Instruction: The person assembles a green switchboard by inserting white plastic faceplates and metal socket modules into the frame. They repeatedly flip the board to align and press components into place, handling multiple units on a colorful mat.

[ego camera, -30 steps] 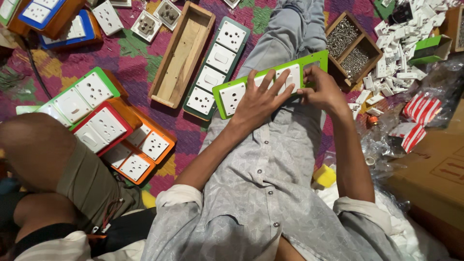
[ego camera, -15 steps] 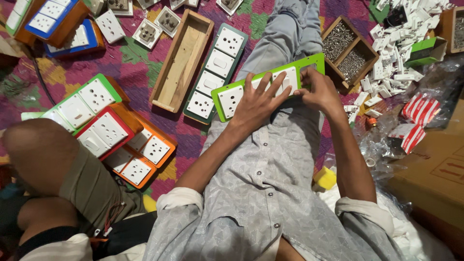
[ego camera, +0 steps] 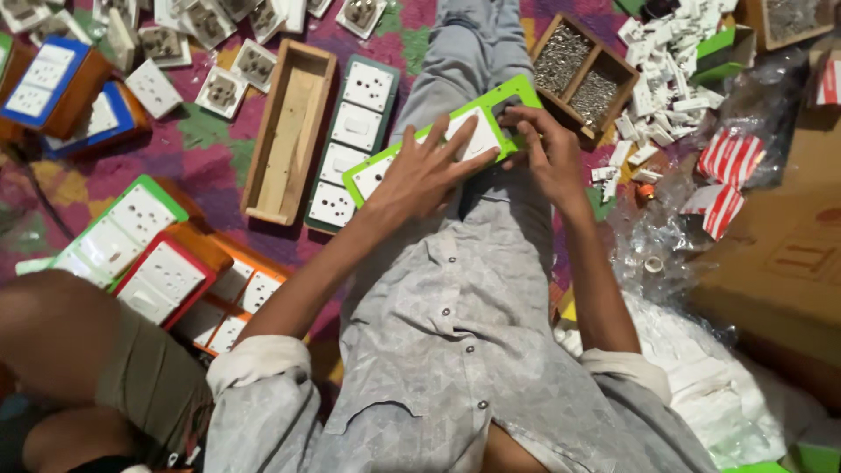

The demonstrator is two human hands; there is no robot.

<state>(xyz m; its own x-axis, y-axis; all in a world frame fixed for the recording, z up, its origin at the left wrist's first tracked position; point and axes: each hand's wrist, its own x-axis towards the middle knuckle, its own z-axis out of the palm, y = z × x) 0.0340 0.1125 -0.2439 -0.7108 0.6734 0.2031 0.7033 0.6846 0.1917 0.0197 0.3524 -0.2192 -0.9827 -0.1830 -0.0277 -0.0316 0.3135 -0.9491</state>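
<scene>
Fingers (ego camera: 455, 140) of the left hand (ego camera: 419, 175) lie spread and flat on the green-framed switch plate (ego camera: 442, 140), pressing it down rather than gripping it. Right hand (ego camera: 545, 151) is at the plate's far end, fingers curled in over a dark opening there; whether they pinch anything small cannot be made out. Plate rests tilted across the person's lap, on the grey trouser leg (ego camera: 464, 52), white switch modules facing up.

Just left of the leg on the patterned floor mat (ego camera: 201, 140): a dark-green-framed plate (ego camera: 352, 140) with white sockets, and beside it an open wooden box (ego camera: 289, 131), lying lengthwise. Right of the leg: a two-compartment wooden tray (ego camera: 583, 74) filled with small metal screws, then a loose heap of white plastic parts (ego camera: 670, 74). Lower left: finished boxes with green, red and orange frames (ego camera: 153, 263), close together. Red-striped packets (ego camera: 727, 166) sit on clear plastic wrap at right.
</scene>
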